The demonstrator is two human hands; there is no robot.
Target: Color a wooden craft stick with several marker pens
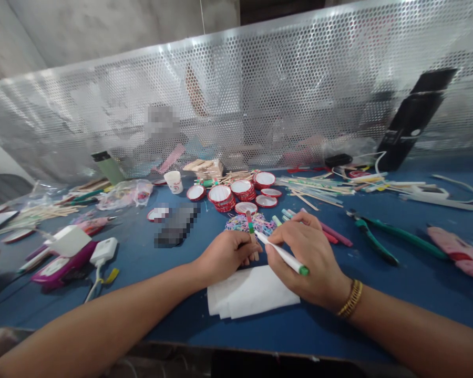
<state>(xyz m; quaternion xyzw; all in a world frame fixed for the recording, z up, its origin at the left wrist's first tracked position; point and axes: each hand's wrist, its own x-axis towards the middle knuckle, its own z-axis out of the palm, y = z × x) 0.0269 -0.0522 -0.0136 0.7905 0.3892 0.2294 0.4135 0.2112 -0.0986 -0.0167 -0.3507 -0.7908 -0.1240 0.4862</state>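
Pinched in my left hand (232, 251) is a wooden craft stick (249, 219), tilted upright, with a red band and a green band near its top. My right hand (309, 257) grips a white marker pen (287, 256) with a green end; its tip meets the stick by the green band. Under both hands lies a folded white tissue (256, 294). Just beyond them sits a pile of pastel rubber bands (236, 222). Several coloured markers (335, 233) lie beside my right hand, partly hidden by it.
Stacked red-and-white round lids (220, 197), a paper cup (174, 181) and a dark phone (177, 226) stand or lie beyond. At right are green-handled pliers (402, 239) and a pink glue gun (461, 252); a purple device (65, 262) is at left. A perforated metal screen (260, 94) runs behind.
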